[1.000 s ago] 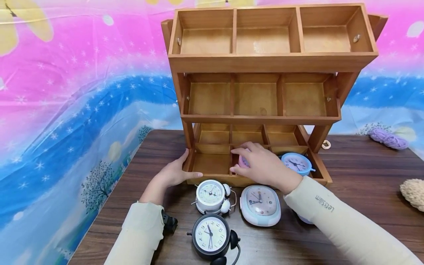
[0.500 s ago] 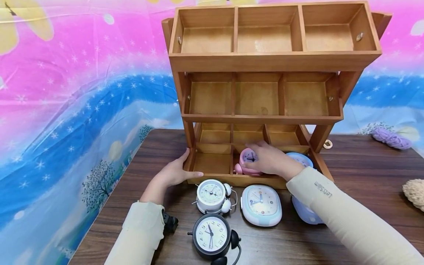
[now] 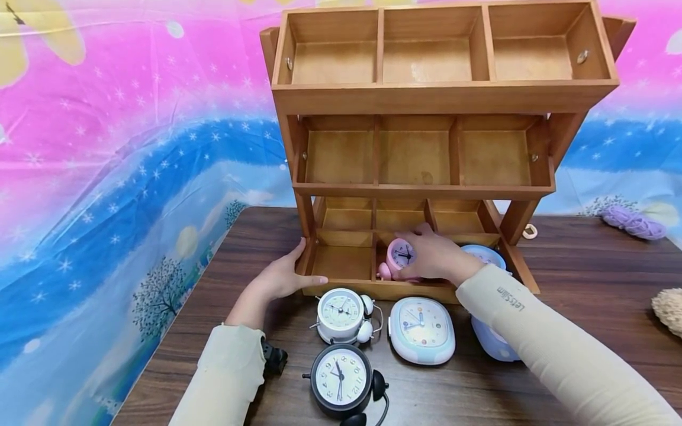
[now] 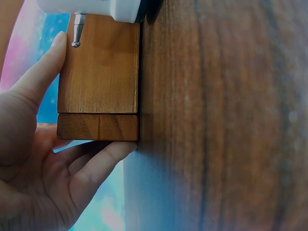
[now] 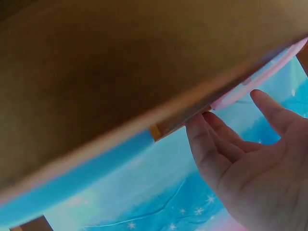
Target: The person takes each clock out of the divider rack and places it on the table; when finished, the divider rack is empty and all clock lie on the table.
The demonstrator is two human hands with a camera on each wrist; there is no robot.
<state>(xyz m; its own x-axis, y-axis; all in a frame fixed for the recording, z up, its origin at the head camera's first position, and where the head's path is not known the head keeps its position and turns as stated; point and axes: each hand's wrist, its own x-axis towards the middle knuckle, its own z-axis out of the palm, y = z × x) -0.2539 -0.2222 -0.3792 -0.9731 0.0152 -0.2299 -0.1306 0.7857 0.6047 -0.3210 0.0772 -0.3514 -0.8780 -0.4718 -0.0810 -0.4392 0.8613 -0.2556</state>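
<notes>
In the head view my left hand [image 3: 279, 277] grips the lower left corner of a wooden shelf rack [image 3: 426, 100], thumb over the front edge, fingers along the side. The left wrist view shows its thumb and fingers about the end of the bottom tray [image 4: 98, 127]. My right hand [image 3: 434, 255] curls round the right side of a small pink alarm clock [image 3: 401, 254], which stands tilted in the bottom row's middle compartment with its bell toward the lower left. In the right wrist view, the thumb and fingertips lie right at its pink rim [image 5: 250, 91].
A blue clock [image 3: 483, 253] sits in the bottom right compartment. On the dark table stand a white twin-bell clock [image 3: 339, 312], a black one [image 3: 341, 378], a rounded white clock [image 3: 422, 330] and a pale blue item [image 3: 492, 340] half under the right sleeve. Purple yarn [image 3: 633, 222] lies at right.
My right hand has shifted to the right side of the pink clock, so its face and bell now show. The left hand keeps its hold on the rack.
</notes>
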